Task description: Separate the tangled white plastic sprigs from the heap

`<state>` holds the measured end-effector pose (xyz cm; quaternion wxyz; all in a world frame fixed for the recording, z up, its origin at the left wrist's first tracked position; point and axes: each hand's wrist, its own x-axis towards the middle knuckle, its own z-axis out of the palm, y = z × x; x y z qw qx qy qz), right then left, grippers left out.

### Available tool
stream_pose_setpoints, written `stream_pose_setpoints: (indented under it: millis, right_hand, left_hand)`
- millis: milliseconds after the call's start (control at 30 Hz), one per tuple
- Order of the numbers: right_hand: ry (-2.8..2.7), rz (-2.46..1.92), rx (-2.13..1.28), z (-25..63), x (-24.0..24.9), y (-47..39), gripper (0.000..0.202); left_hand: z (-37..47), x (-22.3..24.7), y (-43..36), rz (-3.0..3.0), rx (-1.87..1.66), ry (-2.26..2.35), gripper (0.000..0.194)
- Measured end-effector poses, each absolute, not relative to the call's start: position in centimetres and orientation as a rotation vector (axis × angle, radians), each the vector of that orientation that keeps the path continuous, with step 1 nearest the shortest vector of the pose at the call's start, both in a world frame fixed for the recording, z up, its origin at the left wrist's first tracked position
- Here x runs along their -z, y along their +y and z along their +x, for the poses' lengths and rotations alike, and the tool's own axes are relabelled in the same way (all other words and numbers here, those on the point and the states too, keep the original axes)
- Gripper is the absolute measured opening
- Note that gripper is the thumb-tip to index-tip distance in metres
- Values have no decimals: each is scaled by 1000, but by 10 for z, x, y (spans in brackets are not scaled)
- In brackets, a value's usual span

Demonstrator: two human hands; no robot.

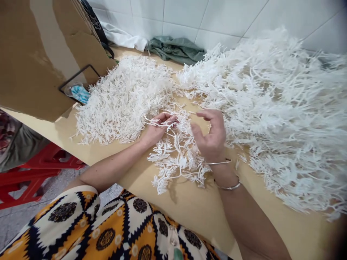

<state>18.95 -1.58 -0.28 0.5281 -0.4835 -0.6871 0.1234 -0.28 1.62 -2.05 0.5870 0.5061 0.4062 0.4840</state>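
The branched sprigs (180, 151) between your hands look like matt white plastic, thin and spiky, and the two piles (127, 97) (273, 104) beside them share that rough, bristly texture. Your desk (173, 213) has a smooth tan top with a soft, low sheen. The box (43, 54) is brown cardboard, dull and creased, with a strip of tape (52, 36) down it (the tape is paler and a little shinier). Both your bangles (229, 186) are polished, silvery metal. Against the wall (179, 16) of glossy, pale tiles lies a green cloth (177, 48), matt and crumpled, near a white cloth (126, 38). Your printed clothing (121, 227) is matt fabric, and the red stool (40, 173) looks like smooth plastic.
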Motion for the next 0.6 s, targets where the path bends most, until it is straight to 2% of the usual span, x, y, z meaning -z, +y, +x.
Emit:
stream_pose_setpoints:
  millis: [100, 233, 400, 600]
  right_hand:
    - [-1937, -1168, -144, 185, 3, -20, 26]
    - [-1958, -1258, -104, 179, 12, -19, 7]
    - [-1762, -1183, -274, 181, 10, -19, 6]
    - [-1468, -1203, -613, 185, 19, -13, 5]
  left_hand:
    - [-4, 21, 16, 1212, -1123, 902, 38]
    - [-6, 23, 17, 1212, -1137, 853, 35]
    - [-6, 26, 19, 1235, -1088, 794, 35]
    - [-9, 31, 23, 1478, -1065, 896, 23]
